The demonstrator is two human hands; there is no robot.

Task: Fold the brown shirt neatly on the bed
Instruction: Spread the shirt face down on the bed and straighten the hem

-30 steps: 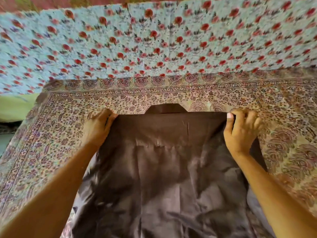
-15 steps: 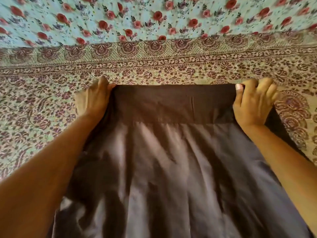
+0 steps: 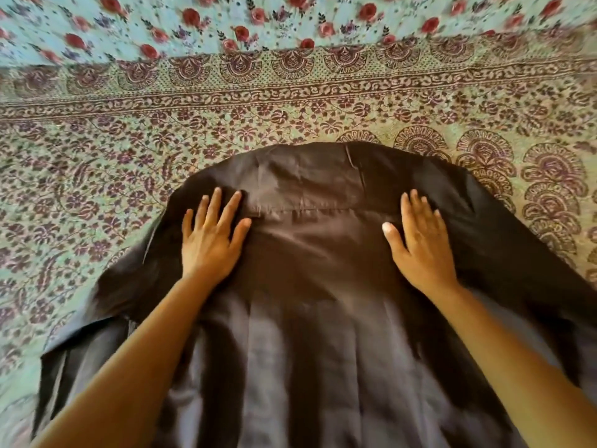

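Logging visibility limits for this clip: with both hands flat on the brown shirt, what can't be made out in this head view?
- Brown shirt: its hem is cut off by the bottom edge.
- Its front side lies face down, hidden by its own cloth.
- Cloth under the left hand and right hand is covered by the palms and forearms.
- Floral bedsheet at the top is motion-blurred.
- Patterned bedspread: its extent is cropped by the frame.

Patterned bed (image 3: 290, 101) bare beyond the brown shirt (image 3: 310, 286) and on both sides, shirt's middle open between left hand (image 3: 211, 240) and right hand (image 3: 420, 244), both lying flat on it
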